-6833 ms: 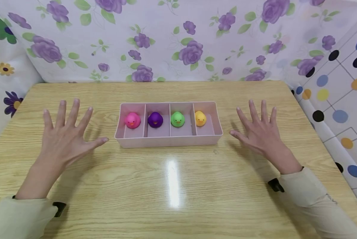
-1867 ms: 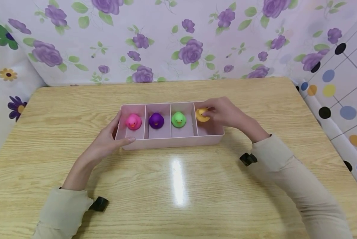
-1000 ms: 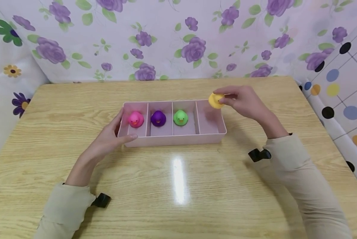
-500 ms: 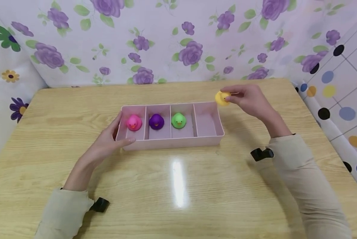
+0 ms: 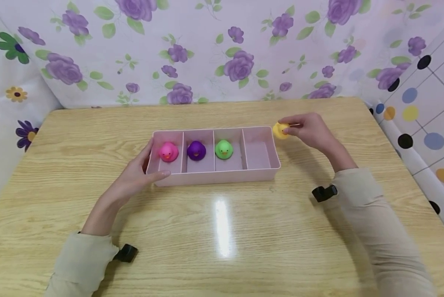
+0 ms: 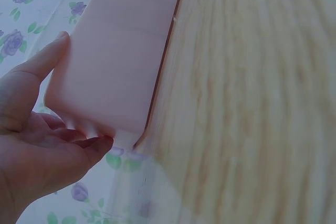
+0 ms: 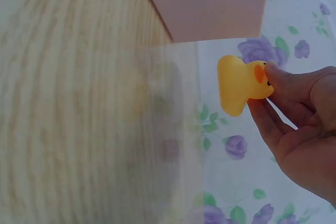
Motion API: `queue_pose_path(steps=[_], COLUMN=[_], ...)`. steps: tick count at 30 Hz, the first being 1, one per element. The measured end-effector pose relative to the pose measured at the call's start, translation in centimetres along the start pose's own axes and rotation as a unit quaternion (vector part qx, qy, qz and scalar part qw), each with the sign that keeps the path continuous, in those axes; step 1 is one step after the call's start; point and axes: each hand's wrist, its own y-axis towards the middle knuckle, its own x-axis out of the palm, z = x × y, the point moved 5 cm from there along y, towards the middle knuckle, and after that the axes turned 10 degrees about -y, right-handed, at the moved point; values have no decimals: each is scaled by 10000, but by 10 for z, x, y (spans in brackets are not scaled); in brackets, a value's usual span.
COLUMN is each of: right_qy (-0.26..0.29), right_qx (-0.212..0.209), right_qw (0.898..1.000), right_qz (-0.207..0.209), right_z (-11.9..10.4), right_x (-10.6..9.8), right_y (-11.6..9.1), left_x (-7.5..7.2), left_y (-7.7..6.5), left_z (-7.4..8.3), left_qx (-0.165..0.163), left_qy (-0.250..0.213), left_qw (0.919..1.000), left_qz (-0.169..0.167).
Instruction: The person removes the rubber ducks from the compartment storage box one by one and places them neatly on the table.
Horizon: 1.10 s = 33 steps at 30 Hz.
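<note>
A pale pink four-compartment box (image 5: 214,177) stands on the table. My left hand (image 5: 134,175) grips its left end, thumb on the front wall and fingers round the end wall (image 6: 105,72). A pink rubber duck (image 5: 168,152), a purple rubber duck (image 5: 196,151) and a green rubber duck (image 5: 223,149) sit in the first three compartments from the left. The rightmost compartment holds nothing. My right hand (image 5: 315,132) pinches a yellow rubber duck (image 5: 281,130) by its head, just outside the box's right end. The right wrist view shows this duck (image 7: 233,85) off the table.
The wooden table (image 5: 192,231) carries a bright light reflection in front of the box. Behind it hangs a flowered cloth (image 5: 203,49). A dotted cloth (image 5: 426,136) borders the right side. Black wrist mounts (image 5: 324,193) stick out from both sleeves.
My right hand has lifted the yellow duck from the rightmost compartment, carried it right past the box's end, and lowered it slightly. My left hand keeps its grip on the box.
</note>
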Motion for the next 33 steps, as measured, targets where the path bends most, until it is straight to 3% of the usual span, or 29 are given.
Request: queue_pose_path(steps=[16, 33], right_qy=[154, 504], right_qx=[257, 161], right_qw=[9990, 9962], right_qz=[-336, -689], right_z=[23, 23], right_x=[21, 20], right_y=[6, 5], left_x=[-1, -1], left_y=[2, 0], left_z=[0, 1], left_qx=[-30, -11], left_qy=[42, 63], left_qw=[10000, 10000], left_qz=[-11, -8])
